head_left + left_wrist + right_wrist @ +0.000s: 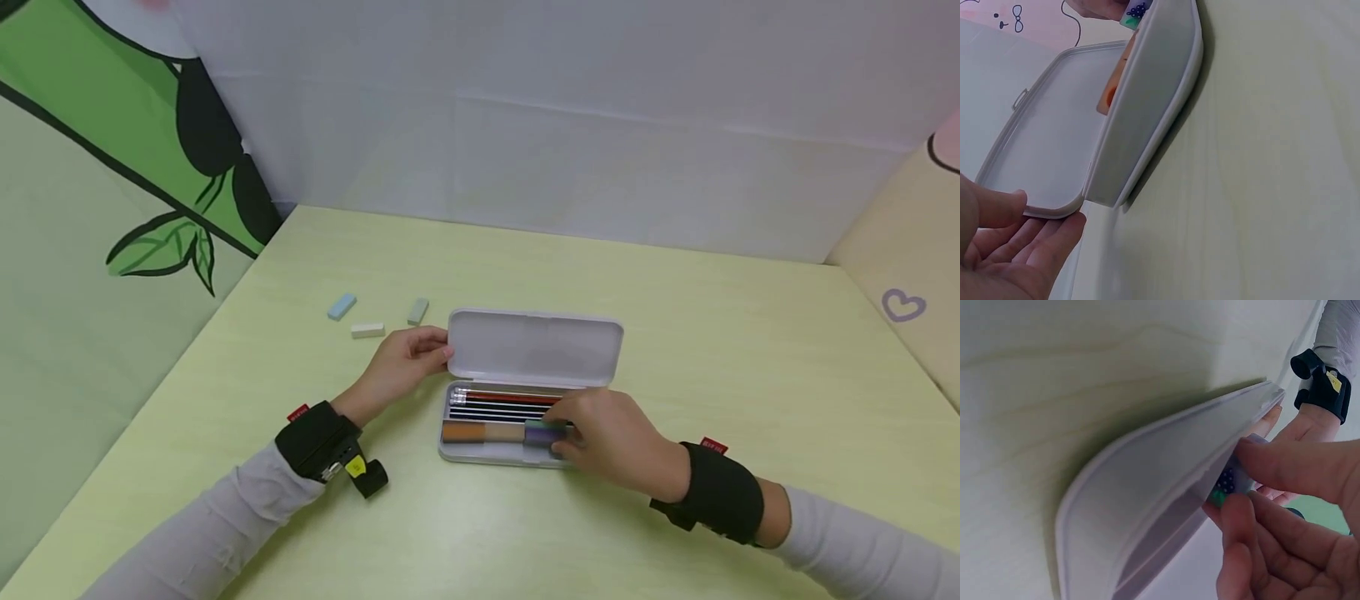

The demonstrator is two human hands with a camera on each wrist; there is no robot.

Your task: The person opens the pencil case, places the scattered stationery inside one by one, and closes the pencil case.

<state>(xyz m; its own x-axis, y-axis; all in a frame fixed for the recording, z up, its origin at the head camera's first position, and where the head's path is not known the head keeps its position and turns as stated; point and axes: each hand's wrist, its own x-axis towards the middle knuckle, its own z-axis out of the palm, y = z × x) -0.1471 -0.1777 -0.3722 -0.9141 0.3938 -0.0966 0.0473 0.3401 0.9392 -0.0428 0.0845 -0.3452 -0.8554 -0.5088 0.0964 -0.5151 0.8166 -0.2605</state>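
in the head view, just below centre of the frame, an open pencil case (480,452) on the table (750,375); at the left edge of its raised lid (534,343), the left hand (405,357) in a light thumb-and-finger grip; right of centre, the right hand (611,433) in a narrow pinch on a purple piece (543,435). seemingly midway: pencils (506,404) and an orange piece (463,431) inside, purple piece over the tray but not released; outside, left of centre, a blue block (342,307), a white block (367,331) and a grey-green block (418,312). open room toward the right and bottom of the frame. in the left wrist view, lid edge between thumb and fingers at lower left; broad bare tabletop at right. in the right wrist view, right of centre, grape-printed purple piece in thumb and fingers, close by the case's rim; free surface at upper left.
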